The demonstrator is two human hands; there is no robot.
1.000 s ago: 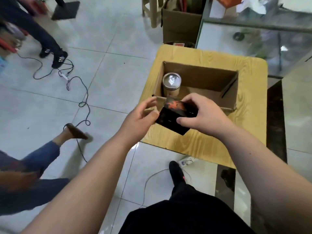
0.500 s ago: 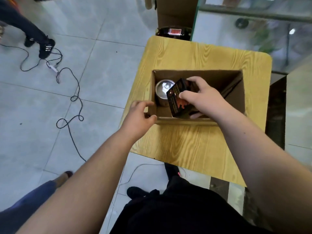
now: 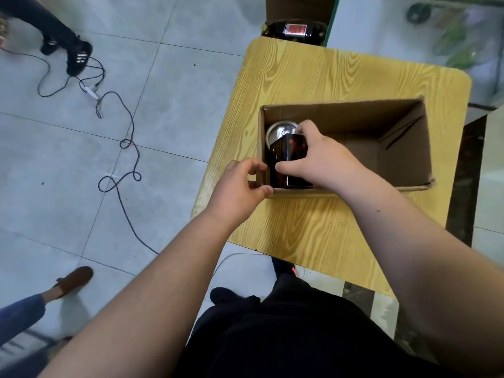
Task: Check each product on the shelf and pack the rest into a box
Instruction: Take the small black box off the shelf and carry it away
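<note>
Gripping black carton in right grip, setting it upright in near-left corner of cardboard box beside can, likely to save room; pinching that corner with left grip to steady it.

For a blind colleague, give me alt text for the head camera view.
The right hand holds a black carton inside an open cardboard box, next to a silver can; the left hand grips the box's near-left corner. The box sits on a yellow wooden table.
</note>
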